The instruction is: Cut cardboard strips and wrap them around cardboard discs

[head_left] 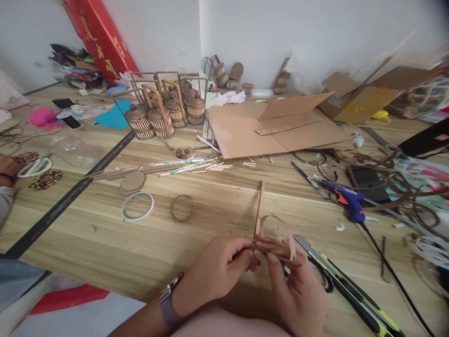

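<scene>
At the left hand (pixel 220 267): extends in from the lower edge, back upward, thumb and index finger clamped on the near end of the cardboard strip (pixel 259 208). At the right hand (pixel 300 290): angles inward, index finger pointing left to the base of the strip, thumb drawn in below; appears closed on the thin band (pixel 277 218), though overlapping fingers obscure the exact grip. Between the hands: fingertips almost meeting. At the strip: projects forward from the fingertips, near the front edge of the table.

Beside the right hand: black scissors (pixel 329 281), partly covered; immediately right, yellow-black cutter (pixel 351 286), lying diagonally. Farther right: blue glue gun (pixel 352 203) with black cable (pixel 389 267), amid brown strips (pixel 403 201). Left of the strip, well apart: patterned ring (pixel 181 221), white ring (pixel 138 218), cardboard disc (pixel 132 182). Beyond: straws (pixel 189 166), scattered sticks (pixel 219 167), then a cardboard sheet (pixel 238 126), obstructing the middle rear. Back left of the sheet: lidded baskets (pixel 175 112) with tall handles. At the far left edge: co-worker's hand (pixel 9 169), near beads (pixel 45 179).

Underneath: wood-grain table (pixel 217 210), crossed by a dark line (pixel 70 199) at left. Behind: pale wall (pixel 252 37), with a tilted red box (pixel 101 40).
</scene>
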The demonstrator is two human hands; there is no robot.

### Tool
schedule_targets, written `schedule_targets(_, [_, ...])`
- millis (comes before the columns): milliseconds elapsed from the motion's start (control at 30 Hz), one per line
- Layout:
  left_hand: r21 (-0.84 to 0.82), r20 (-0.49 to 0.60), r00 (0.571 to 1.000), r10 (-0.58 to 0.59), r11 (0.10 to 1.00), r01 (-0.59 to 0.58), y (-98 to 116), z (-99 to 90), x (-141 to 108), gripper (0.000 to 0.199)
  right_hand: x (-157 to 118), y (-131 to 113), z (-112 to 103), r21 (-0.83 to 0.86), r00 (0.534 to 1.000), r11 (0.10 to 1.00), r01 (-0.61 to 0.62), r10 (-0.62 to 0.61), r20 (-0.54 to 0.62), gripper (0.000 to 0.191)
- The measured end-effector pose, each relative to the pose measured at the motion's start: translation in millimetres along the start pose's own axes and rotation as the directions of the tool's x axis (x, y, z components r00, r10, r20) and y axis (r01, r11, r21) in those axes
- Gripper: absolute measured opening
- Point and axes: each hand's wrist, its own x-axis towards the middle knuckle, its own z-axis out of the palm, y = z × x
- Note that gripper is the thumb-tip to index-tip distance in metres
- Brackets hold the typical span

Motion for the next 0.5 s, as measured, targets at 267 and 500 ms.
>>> schedule_targets(267, [0.069,0.043,0.998,-0.036,0.997,0.033,0.2,-1.5,2.4,0.021,-0.7,-0.5,0.7,0.033,0.998,0.998,0.058,-0.059,0.028,0.012])
schedule_targets(500, [0.088,-0.012,0.999,-0.043,0.995,0.044,-3.1,2.0,1.1,0.027,6.0,-1.1,2.2,-0.087,0.984,0.981,0.172,-0.168,0.053,0.006])
